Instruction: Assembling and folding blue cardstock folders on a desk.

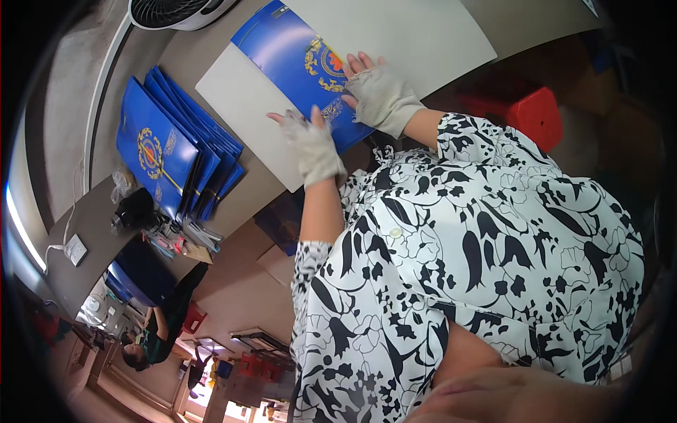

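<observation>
A flat blue printed piece with a gold emblem lies across a white board on the table; whether it is a folder or a flattened bag I cannot tell. My left hand, in a pale fingerless glove, is over its near left edge with thumb and forefinger apart. Gloved the same way, my right hand rests at its right edge beside the emblem, fingers spread. Neither hand grips anything that shows. To the left, several similar blue pieces lie in a fanned pile.
A fan stands at the far left edge of the grey table. Past the pile are a black object, small tools and a white socket box. A red stool is at right. Another person sits at lower left.
</observation>
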{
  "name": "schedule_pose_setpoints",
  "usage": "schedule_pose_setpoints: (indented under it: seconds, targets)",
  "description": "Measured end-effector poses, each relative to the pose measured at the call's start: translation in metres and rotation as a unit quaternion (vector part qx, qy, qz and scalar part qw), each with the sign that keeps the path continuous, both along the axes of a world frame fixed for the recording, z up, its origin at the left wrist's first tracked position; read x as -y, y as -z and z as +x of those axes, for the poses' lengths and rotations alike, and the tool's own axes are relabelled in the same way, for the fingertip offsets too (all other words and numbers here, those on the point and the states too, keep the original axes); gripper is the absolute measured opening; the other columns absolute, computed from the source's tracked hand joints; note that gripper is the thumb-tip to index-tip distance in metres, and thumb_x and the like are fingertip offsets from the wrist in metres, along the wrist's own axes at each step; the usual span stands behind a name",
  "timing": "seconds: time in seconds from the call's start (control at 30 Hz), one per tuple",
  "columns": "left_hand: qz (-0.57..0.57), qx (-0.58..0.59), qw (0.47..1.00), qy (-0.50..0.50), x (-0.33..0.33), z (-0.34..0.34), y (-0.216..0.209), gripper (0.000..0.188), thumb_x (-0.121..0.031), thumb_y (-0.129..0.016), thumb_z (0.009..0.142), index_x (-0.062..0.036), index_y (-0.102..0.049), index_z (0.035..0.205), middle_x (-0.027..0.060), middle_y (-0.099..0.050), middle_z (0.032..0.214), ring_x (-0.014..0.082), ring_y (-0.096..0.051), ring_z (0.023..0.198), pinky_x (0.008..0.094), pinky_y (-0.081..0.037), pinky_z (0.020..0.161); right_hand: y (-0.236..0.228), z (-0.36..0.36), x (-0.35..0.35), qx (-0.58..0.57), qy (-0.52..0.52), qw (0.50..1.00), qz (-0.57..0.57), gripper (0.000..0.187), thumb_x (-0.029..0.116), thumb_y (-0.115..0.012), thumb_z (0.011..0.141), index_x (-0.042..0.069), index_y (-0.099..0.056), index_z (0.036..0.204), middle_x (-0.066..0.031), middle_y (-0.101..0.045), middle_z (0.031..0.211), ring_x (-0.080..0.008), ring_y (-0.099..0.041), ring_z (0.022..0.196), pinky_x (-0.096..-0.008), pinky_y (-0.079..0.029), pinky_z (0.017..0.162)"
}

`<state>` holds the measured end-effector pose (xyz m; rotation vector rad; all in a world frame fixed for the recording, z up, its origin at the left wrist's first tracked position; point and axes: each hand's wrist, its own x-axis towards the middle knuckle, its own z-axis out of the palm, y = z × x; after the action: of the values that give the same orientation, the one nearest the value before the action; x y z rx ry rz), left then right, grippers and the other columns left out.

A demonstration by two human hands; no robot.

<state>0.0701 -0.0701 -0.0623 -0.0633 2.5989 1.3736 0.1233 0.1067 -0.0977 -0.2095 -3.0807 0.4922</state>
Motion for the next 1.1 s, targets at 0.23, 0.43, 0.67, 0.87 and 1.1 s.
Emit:
schedule_pose_setpoints:
  seconds: [0.23,0.43,0.67,0.87,1.1]
  targets:
    - [-0.092,0.007,0.996,0.007,0.009,-0.07,0.037,0.088,-0.03,-0.077,0.091,0.0085,-0.032,0.156,0.029,-0.04,0.158,0.0374,-0.047,0.141,0.0386,-0.034,0.12,-0.007,-0.006,-0.005,0.011,-0.034,0.999,-0.033,0.072,0.047,-0.053,0.1,0.001,-0.041,0.155,-0.0185,-0.038,0.164,-0.0362,-0.033,0.154,-0.0533,-0.025,0.124]
    - [0.337,0.127,0.893,-0.27,0.02,-0.067,0.004,0.032,-0.025,-0.061,0.106,-0.0033,-0.064,0.129,0.0011,-0.053,0.081,0.0141,-0.048,0.071,0.0268,-0.046,0.069,0.077,0.028,-0.101,-0.102,0.23,0.967,-0.027,0.07,0.05,-0.056,0.094,0.008,-0.05,0.15,-0.0178,-0.042,0.161,-0.0297,-0.04,0.15,-0.0484,-0.03,0.122]
    - [-0.043,0.041,0.996,-0.064,0.012,-0.058,-0.025,0.018,-0.023,-0.059,0.104,-0.0071,-0.059,0.096,0.0003,-0.051,0.074,0.0163,-0.047,0.064,0.0333,-0.043,0.061,0.061,0.006,-0.215,0.015,0.28,0.958,0.055,0.053,0.051,-0.06,0.099,0.009,-0.047,0.128,-0.0127,-0.049,0.113,-0.028,-0.042,0.1,-0.0406,-0.034,0.088]
    - [-0.406,-0.047,0.912,0.047,0.022,-0.056,-0.026,0.018,-0.022,-0.066,0.094,-0.0046,-0.066,0.1,0.006,-0.063,0.076,0.0224,-0.059,0.065,0.0376,-0.048,0.064,-0.036,-0.009,-0.21,0.202,0.328,0.826,-0.411,0.029,0.029,-0.069,0.095,0.003,-0.067,0.106,-0.0143,-0.063,0.082,-0.0243,-0.055,0.06,-0.0415,-0.046,0.053]
    - [-0.441,-0.079,0.891,0.076,0.03,-0.052,0.01,0.039,-0.025,-0.075,0.083,-0.0073,-0.072,0.118,0.0099,-0.073,0.095,0.0266,-0.066,0.076,0.0442,-0.056,0.072,-0.021,0.018,-0.223,0.098,0.195,0.961,-0.17,0.057,0.029,-0.067,0.088,-0.002,-0.061,0.137,-0.029,-0.066,0.131,-0.0426,-0.063,0.124,-0.0443,-0.051,0.103]
